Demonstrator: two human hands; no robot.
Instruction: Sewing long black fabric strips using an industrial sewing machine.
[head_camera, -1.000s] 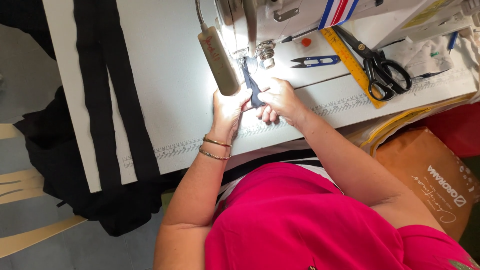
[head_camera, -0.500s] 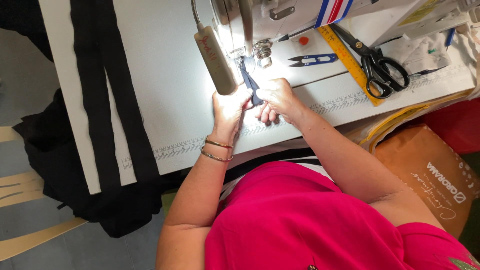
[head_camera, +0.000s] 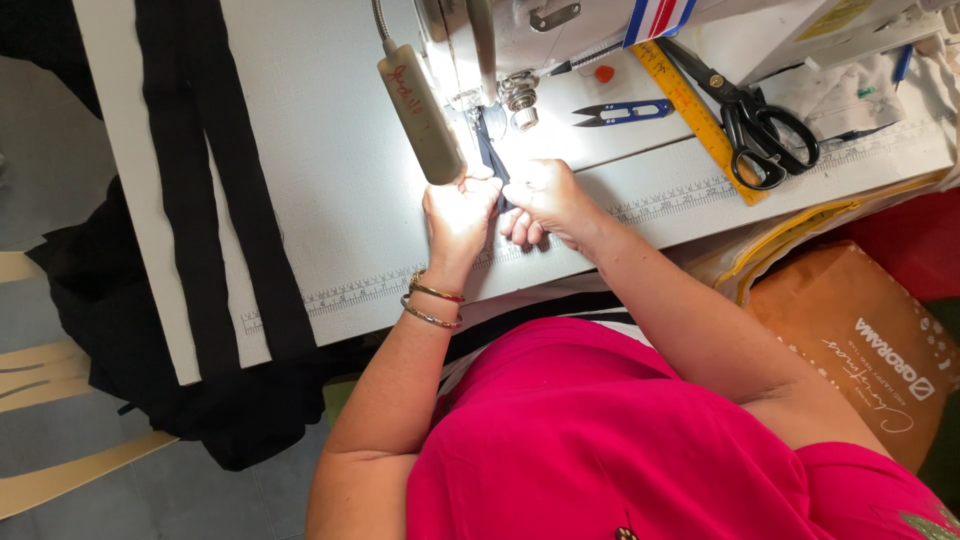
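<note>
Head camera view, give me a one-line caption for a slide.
Both hands, left hand and right hand, hold a dark fabric strip at the sewing machine under a lamp.

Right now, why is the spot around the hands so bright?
Head view: the lamp glares on the table, washing out the left hand and the dark strip; the right hand is less washed out; the floor at left stays dim.

Bare bench (head_camera: 330, 170) lies open between the black fabric strips (head_camera: 205, 190) and the lamp (head_camera: 420, 115), giving clear passage on the left. Ahead, the sewing machine (head_camera: 500, 40) and the tilted lamp close off approach. To the right, snips (head_camera: 622, 112), yellow ruler (head_camera: 697, 118) and black scissors (head_camera: 750, 120) crowd the surface; only the near edge strip remains passable.
</note>
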